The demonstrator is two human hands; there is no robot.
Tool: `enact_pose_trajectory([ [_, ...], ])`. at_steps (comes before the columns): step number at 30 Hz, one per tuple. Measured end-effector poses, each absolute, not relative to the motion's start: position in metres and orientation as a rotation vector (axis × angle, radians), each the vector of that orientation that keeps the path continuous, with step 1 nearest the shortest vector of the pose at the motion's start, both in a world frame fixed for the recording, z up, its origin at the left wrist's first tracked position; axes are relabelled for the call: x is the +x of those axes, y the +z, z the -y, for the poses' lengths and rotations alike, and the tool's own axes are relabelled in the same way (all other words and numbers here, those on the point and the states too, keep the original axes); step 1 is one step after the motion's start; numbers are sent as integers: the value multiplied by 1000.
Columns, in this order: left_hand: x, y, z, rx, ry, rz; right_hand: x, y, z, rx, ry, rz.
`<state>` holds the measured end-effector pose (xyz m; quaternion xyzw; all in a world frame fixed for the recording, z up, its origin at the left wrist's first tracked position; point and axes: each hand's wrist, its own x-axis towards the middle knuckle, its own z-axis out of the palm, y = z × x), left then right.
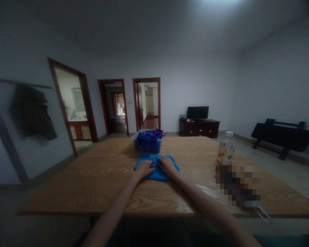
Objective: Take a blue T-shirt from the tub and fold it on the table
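Observation:
A bright blue piece of cloth (158, 175), perhaps a garment or a soft bag, lies spread on the wooden table in front of me. My left hand (145, 168) rests on its left half, fingers bent into the fabric near the middle. From the other side, my right hand (168, 165) meets it there, its fingers also curled on the cloth. Between the two hands the fabric is bunched up. Just beyond the cloth stands a clear plastic box (147, 145) holding crumpled blue and purple fabric (151, 134).
On the right of the table (92, 181) stands a clear bottle (226, 151) with a white cap. Nearer me lies a dark item blurred out by pixels, with a pale loop (263, 214) over the edge. A TV cabinet (198, 129) and folded black furniture (283, 135) stand beyond.

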<state>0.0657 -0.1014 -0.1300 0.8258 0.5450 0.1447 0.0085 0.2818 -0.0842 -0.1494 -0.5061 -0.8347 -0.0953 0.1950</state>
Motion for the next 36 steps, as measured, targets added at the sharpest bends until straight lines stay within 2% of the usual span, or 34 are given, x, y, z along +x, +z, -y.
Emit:
enact_pose_trajectory([
  [7,78,-134,110,2635,378,-1600,282,-150,84,-1471,-261,2317],
  [19,64,-124,105,2538,381,-1820,283,-151,83,-1409,-267,2329],
  [30,78,-140,103,2631,398,-1614,284,-155,80,-1412,-277,2351],
  [36,75,-135,101,2614,363,-1671,285,-154,79,-1393,-258,2338],
])
